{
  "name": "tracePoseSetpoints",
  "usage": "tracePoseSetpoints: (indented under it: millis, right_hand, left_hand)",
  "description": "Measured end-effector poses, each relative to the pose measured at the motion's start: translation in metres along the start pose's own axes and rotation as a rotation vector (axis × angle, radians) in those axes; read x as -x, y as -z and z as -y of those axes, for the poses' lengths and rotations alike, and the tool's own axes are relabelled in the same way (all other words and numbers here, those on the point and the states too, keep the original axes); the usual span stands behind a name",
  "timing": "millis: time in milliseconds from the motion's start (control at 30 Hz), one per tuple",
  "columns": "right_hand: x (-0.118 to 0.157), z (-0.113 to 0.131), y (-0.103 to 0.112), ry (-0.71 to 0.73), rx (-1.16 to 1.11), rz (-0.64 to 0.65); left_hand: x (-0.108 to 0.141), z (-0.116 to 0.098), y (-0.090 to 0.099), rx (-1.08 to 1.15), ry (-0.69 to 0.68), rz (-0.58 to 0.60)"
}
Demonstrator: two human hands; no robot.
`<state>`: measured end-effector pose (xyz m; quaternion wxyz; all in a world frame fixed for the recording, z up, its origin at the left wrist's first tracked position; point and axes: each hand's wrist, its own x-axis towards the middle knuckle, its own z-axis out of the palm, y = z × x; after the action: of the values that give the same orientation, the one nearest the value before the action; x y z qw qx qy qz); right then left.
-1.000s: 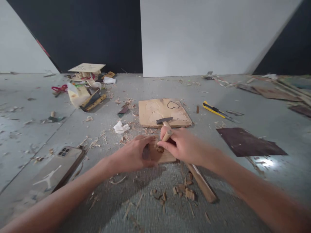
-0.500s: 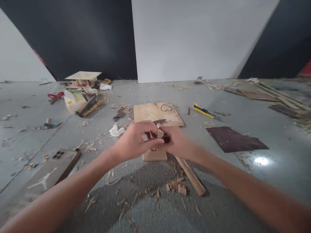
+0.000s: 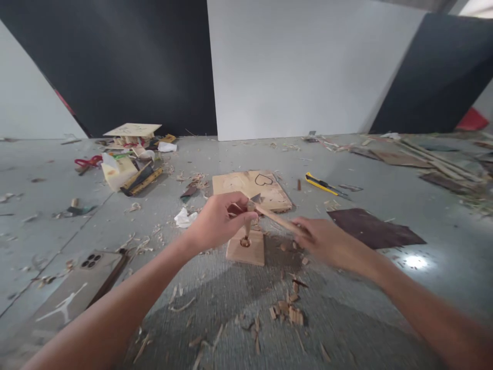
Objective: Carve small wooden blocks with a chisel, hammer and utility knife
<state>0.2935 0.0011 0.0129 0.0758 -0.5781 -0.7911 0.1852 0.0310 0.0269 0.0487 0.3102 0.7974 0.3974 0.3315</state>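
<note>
My left hand [image 3: 223, 218] is closed round a wooden-handled chisel [image 3: 248, 222], held upright. Its lower end reaches into a round carved hollow in a small square wooden block [image 3: 250, 254] on the floor; the tip is too small to make out. My right hand [image 3: 314, 236] grips a hammer [image 3: 279, 220] near the end of its wooden handle. The dark metal head is just above and beside the chisel's top; whether they touch I cannot tell. Behind the block lies a larger wooden board [image 3: 246, 180] with a heart outline drawn on it.
Wood chips [image 3: 288, 311] lie about the floor. A yellow utility knife [image 3: 321, 184] and brown sandpaper-like sheet [image 3: 375, 228] are at right. At left are a phone [image 3: 82, 282], crumpled tissue [image 3: 185, 218], red-handled scissors [image 3: 88, 161] and a small wooden model [image 3: 133, 131].
My right hand has moved right, away from my left hand, and now holds the hammer nearer its handle's end. The handle has swung up from the floor. The chisel stands more upright.
</note>
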Motion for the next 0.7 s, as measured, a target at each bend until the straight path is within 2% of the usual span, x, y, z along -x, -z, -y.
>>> tracePoseSetpoints:
  millis: [200, 267, 367, 467, 600, 700]
  right_hand:
    - [0.015, -0.003, 0.030, 0.020, -0.476, -0.021]
    - [0.024, -0.001, 0.033, 0.015, -0.518, -0.054]
    - [0.033, -0.001, 0.036, 0.003, -0.446, -0.153]
    - [0.032, -0.001, 0.039, -0.015, -0.564, -0.234]
    - [0.015, 0.008, 0.033, -0.053, -0.684, -0.223]
    - [-0.004, 0.028, 0.012, -0.065, -0.663, -0.099]
  left_hand:
    - [-0.011, 0.003, 0.005, 0.090, 0.026, 0.076]
    - [-0.012, 0.003, 0.005, 0.117, 0.047, 0.069]
    - [-0.012, 0.007, 0.005, 0.158, 0.046, 0.049]
    - [-0.010, 0.011, 0.003, 0.158, 0.026, 0.037]
    - [-0.007, 0.006, 0.002, 0.129, -0.002, 0.035]
    - [-0.003, -0.003, 0.002, 0.060, -0.049, 0.044]
